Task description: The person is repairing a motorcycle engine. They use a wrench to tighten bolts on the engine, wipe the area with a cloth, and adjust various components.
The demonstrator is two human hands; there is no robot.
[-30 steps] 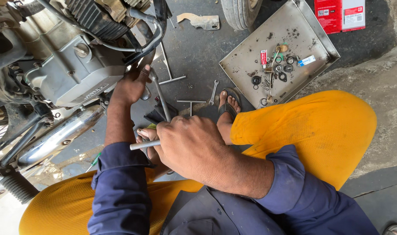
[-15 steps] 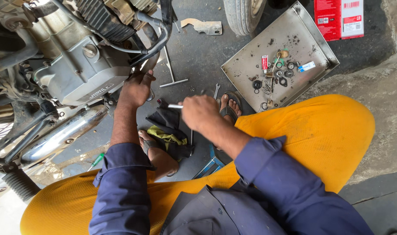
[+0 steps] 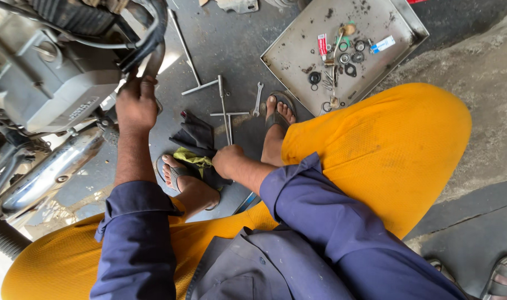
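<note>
- Your left hand [image 3: 136, 104] is up at the motorcycle engine [image 3: 48, 83]; its fingers are closed around a dark pipe or cable [image 3: 153, 53] just beside the engine case.
- Your right hand [image 3: 227, 161] is low at the floor, resting on the dark cloth [image 3: 197, 136] at the near end of a long T-handle wrench [image 3: 224, 108]. The fingers are curled together, but I cannot tell if they really clamp the wrench or only touch it.
- As I judge it, the work is in the middle. Small parts are already off: washers, rings and seals lie in the metal tray [image 3: 398, 33].
- The engine is still in the frame, with the exhaust pipe [image 3: 51, 169] under it, so much seems to be left.
- More tools lie near: a second T-handle wrench [image 3: 201, 86] and a small spanner [image 3: 257, 99].
- The surface is a dark concrete floor [image 3: 231, 44], stained, with a rougher, lighter strip on the right.
- You squat there in sandals, a yellow-green rag [image 3: 193, 158] between your feet.
- The place looks like an open workshop with daylight.
</note>
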